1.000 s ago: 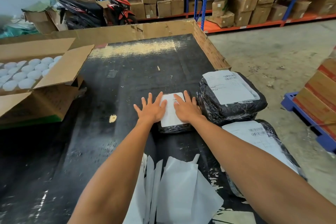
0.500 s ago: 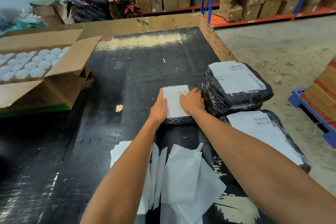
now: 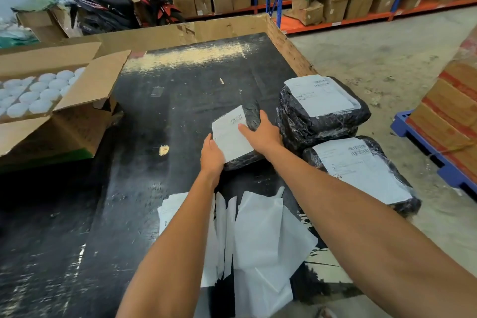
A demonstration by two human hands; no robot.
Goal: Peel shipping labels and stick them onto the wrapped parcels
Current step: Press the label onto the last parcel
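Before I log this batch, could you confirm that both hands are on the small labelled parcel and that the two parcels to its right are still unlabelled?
Not quite. The head view shows the left hand and right hand on the small parcel, but the two parcels to its right, the far one and the near one, already carry white labels on top.

You had three wrapped parcels (image 3: 322, 113) on the counter (image 3: 180, 100), each carrying one label (image 3: 231, 134). One open cardboard box (image 3: 64, 100) sat alongside, and one blue pallet (image 3: 423, 142) and two motorbikes (image 3: 154, 0) stood beyond.
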